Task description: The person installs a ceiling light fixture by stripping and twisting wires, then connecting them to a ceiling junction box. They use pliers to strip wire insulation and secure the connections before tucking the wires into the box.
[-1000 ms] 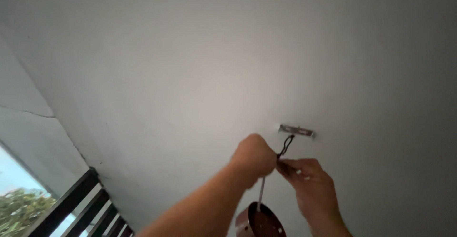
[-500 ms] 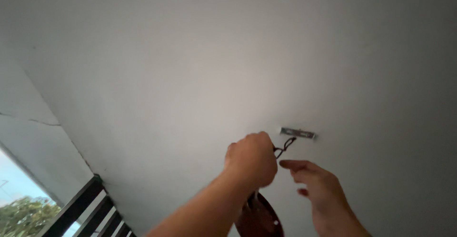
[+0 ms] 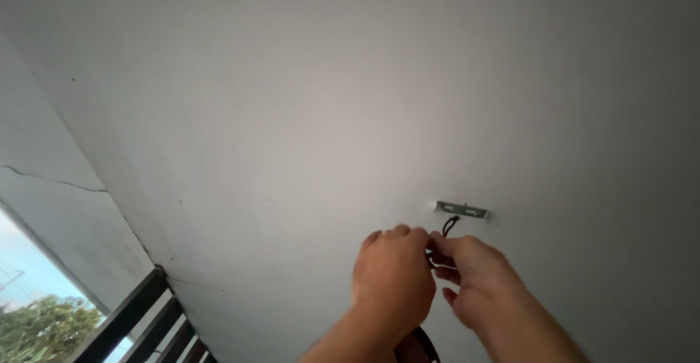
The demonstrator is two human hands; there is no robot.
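A dark wire (image 3: 449, 226) hangs from a small metal bracket (image 3: 460, 209) fixed to a pale grey ceiling (image 3: 328, 100). Just below the bracket, both hands meet on the wire: the right hand (image 3: 474, 279) pinches it between fingertips, and the left hand (image 3: 392, 281) is closed beside it, touching. A dark reddish round object (image 3: 417, 347) shows beneath the wrists. Bare ceiling spreads wide all around; a black railing (image 3: 138, 323) and trees (image 3: 40, 330) lie far lower left.
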